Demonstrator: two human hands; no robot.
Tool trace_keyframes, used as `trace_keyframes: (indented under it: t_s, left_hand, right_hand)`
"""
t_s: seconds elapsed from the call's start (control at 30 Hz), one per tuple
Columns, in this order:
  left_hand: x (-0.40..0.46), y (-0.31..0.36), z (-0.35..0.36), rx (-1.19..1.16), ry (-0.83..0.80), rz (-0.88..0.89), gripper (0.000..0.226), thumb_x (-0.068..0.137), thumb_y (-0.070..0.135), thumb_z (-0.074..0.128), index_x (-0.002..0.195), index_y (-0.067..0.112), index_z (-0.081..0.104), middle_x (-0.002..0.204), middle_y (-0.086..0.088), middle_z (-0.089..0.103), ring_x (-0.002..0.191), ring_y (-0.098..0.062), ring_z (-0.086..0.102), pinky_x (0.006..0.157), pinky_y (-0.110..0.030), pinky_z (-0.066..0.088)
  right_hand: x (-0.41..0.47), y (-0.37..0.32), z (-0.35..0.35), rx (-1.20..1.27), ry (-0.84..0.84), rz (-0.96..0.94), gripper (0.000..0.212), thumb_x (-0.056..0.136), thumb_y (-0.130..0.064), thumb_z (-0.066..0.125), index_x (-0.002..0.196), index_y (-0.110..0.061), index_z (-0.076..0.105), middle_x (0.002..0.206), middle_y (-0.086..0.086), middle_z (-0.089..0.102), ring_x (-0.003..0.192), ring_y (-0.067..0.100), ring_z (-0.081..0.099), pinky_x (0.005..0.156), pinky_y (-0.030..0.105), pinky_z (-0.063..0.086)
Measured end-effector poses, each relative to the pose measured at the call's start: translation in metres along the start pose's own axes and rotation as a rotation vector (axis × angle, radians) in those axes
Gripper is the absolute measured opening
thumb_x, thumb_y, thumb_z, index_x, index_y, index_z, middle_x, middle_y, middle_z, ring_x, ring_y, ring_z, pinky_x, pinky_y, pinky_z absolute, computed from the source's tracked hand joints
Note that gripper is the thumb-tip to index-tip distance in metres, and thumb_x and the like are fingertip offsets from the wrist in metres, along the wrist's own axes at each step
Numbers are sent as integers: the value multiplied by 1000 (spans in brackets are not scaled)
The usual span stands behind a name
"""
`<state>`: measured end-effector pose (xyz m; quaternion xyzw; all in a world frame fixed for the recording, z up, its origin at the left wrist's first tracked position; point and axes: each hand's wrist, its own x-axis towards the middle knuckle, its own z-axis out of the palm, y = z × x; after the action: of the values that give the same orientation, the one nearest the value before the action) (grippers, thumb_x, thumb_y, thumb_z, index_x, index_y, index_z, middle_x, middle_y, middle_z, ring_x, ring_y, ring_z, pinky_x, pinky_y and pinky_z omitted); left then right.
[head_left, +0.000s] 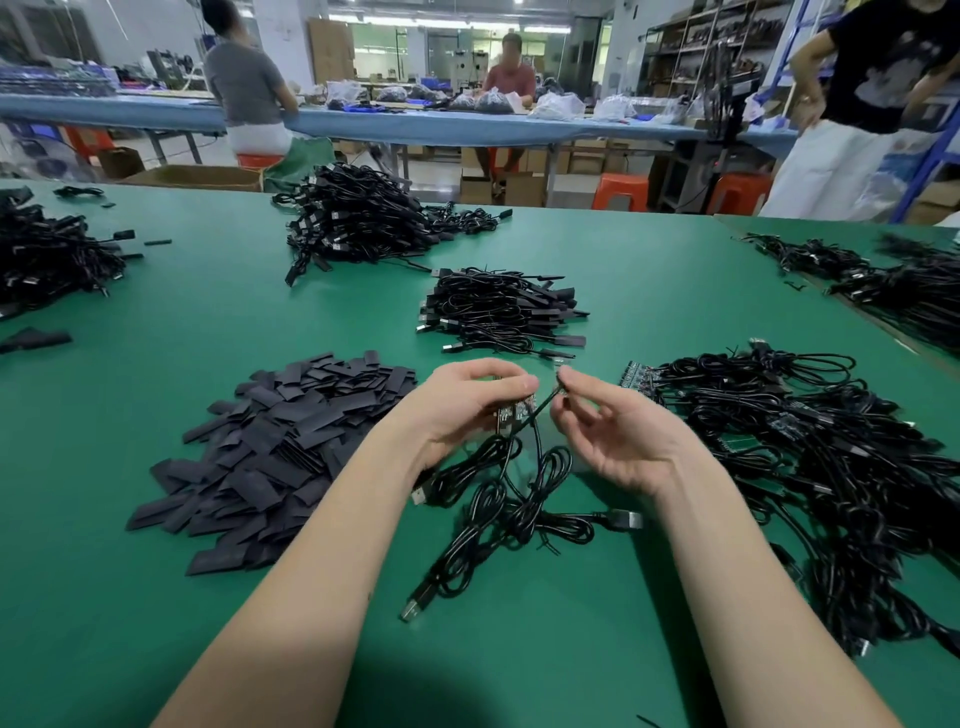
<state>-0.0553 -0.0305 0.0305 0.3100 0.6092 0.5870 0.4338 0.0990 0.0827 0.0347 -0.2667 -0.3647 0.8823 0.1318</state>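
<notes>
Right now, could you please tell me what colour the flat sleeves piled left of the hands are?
The flat sleeves are black; head view.

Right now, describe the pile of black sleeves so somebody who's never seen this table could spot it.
Start at the green table. Just left of the left hand, which holds a board, lies the sleeve pile. The heaps around it are looped cable; this one is flat, matte black strips, with no wires.
</notes>
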Motion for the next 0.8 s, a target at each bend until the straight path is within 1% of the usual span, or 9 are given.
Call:
trace_keyframes:
  t_s: [0.1, 0.2, 0.23, 0.3, 0.4, 0.47, 0.6, 0.7, 0.8]
  left_hand:
    - [5, -8, 0, 425, 284, 122, 18, 76, 37, 85, 86, 27, 74, 90, 4, 76, 88, -10, 69, 83, -27, 51]
    - [4, -12, 7, 685, 334, 325, 21, 77, 34, 83, 93, 27, 72, 90, 15, 71, 86, 2, 64, 81, -17, 51]
    - [4, -10, 10, 737, 352, 388, 21, 80, 33, 80, 98, 26, 70, 93, 15, 69, 88, 2, 62, 80, -14, 49]
    - [3, -2, 13, 686, 379, 456, 11, 88, 32, 73, 97, 26, 70, 94, 16, 69, 88, 3, 62, 76, -8, 43]
    - [-3, 10, 12, 566, 298, 352, 11, 93, 39, 65, 89, 30, 70, 88, 15, 71, 79, 5, 61, 69, -11, 42]
    - [-7, 15, 8, 724, 229, 239, 20, 88, 50, 69, 90, 31, 66, 91, 15, 66, 78, 5, 57, 65, -17, 40]
    - [-20, 29, 8, 1110, 80, -39, 47, 68, 64, 80, 89, 27, 58, 89, 10, 62, 79, -6, 57, 63, -27, 43]
    - [-27, 36, 17, 1298, 35, -129, 41, 67, 52, 85, 84, 24, 60, 83, 6, 62, 71, -10, 57, 57, -26, 42]
    - [-31, 41, 22, 1338, 47, -123, 25, 76, 32, 81, 89, 20, 64, 84, 1, 65, 64, -15, 58, 56, -25, 48]
  right_hand:
    - [-6, -10, -8, -173, 61, -95, 29, 66, -16, 85, 91, -16, 70, 78, 0, 72, 67, 13, 70, 51, 16, 54]
    - [-8, -11, -5, -327, 41, -166, 26, 66, -21, 86, 90, -18, 76, 79, -3, 71, 68, 12, 68, 54, 17, 53]
    - [-7, -11, -2, -380, 43, -193, 27, 67, -22, 86, 93, -17, 76, 80, -3, 70, 67, 11, 66, 54, 17, 53]
    - [-2, -11, 2, -439, 86, -248, 33, 68, -23, 87, 98, -14, 75, 81, -3, 70, 63, 10, 64, 54, 17, 52]
    - [4, -6, 2, -597, 202, -281, 20, 77, -21, 86, 93, -15, 76, 76, -4, 73, 59, 8, 63, 53, 18, 51]
    - [7, -2, -2, -676, 257, -267, 16, 80, -19, 85, 92, -13, 75, 72, -2, 72, 58, 9, 63, 53, 18, 51]
    - [7, -3, -4, -568, 237, -229, 17, 84, -10, 81, 98, -5, 71, 78, 8, 74, 67, 19, 73, 55, 21, 57]
    - [6, -2, -2, -509, 192, -233, 12, 86, -2, 77, 94, -1, 68, 76, 11, 71, 66, 22, 73, 59, 23, 59]
    - [3, -1, 0, -565, 169, -225, 11, 85, 0, 77, 91, 1, 68, 72, 10, 69, 61, 19, 71, 60, 22, 59]
